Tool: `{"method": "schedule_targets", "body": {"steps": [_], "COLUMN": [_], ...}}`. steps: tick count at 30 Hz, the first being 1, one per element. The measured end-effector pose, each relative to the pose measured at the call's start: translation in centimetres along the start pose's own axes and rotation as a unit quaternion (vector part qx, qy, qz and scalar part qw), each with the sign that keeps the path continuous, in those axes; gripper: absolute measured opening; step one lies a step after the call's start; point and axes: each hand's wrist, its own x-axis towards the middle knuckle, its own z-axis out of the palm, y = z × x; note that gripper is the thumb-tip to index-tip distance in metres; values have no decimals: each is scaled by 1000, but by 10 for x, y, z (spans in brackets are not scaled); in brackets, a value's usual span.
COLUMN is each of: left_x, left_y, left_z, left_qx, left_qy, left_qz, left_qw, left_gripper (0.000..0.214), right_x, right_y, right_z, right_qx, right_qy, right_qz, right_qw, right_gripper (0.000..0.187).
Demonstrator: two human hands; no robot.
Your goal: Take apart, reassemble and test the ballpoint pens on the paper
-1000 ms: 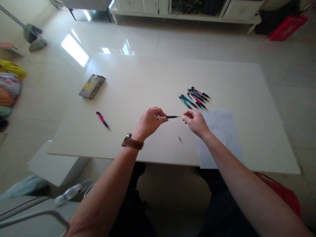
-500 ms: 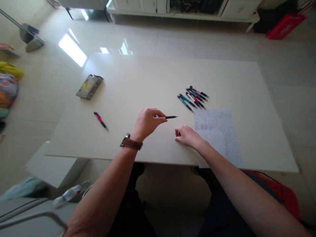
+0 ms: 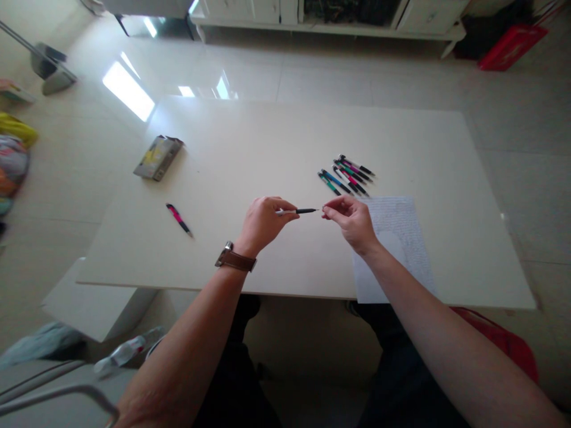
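My left hand (image 3: 266, 221) pinches a white and black pen (image 3: 306, 211), held level above the table with its thin bare tip pointing right. Facing that tip is my right hand (image 3: 350, 220), its thumb and fingertips pressed together around a tiny dark piece, too small to name, just off the tip. A sheet of paper (image 3: 395, 267) covered in writing lies partly under my right wrist. Beyond the hands rests a group of several coloured pens (image 3: 348, 175). One pink and black pen (image 3: 179, 220) lies alone to the left.
On the white table (image 3: 250, 142), a grey and yellow box (image 3: 158, 157) stands at the back left. A plastic bottle (image 3: 120, 353) lies on the seat at lower left. A red bag (image 3: 502, 342) sits by the table's right front edge. A white cabinet (image 3: 250, 12) stands beyond.
My right hand has risen from the table beside the paper and moved up to the pen's tip. My left hand keeps hold of the pen in nearly the same place.
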Motion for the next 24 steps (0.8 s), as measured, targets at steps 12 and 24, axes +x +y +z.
{"method": "schedule_targets", "body": {"steps": [12, 24], "left_x": [-2, -2], "left_y": [2, 4], "left_z": [1, 1], "left_qx": [-6, -37], "left_qy": [-13, -13], "left_qz": [10, 12], "left_qw": [1000, 999], "left_gripper": [11, 12], "right_x": [-3, -5], "right_y": [4, -4], "right_z": [6, 3], "right_qx": [-18, -38], "right_qy": [-47, -78], "right_qz": [19, 21], "right_qw": [999, 996], "right_gripper": [40, 51]}}
